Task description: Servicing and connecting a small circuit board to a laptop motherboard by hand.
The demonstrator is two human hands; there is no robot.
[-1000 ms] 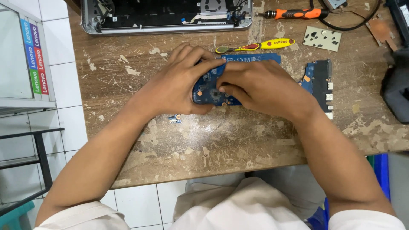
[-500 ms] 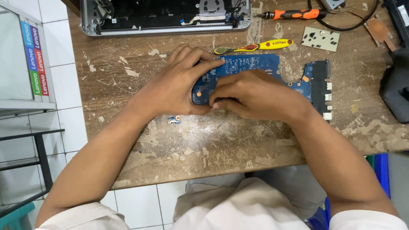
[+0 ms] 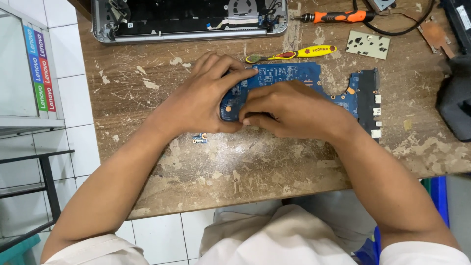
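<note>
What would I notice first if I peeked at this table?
Two hands, the left hand and the right hand, press on a blue circuit board in the middle of a scratched wooden table. Behind it lie an opened laptop shell and an orange screwdriver.

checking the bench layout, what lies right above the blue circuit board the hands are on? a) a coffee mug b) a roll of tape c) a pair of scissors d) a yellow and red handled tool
d: a yellow and red handled tool lies on the worn wooden table just beyond the top edge of the blue circuit board, which both the left hand and the right hand rest on.
</note>
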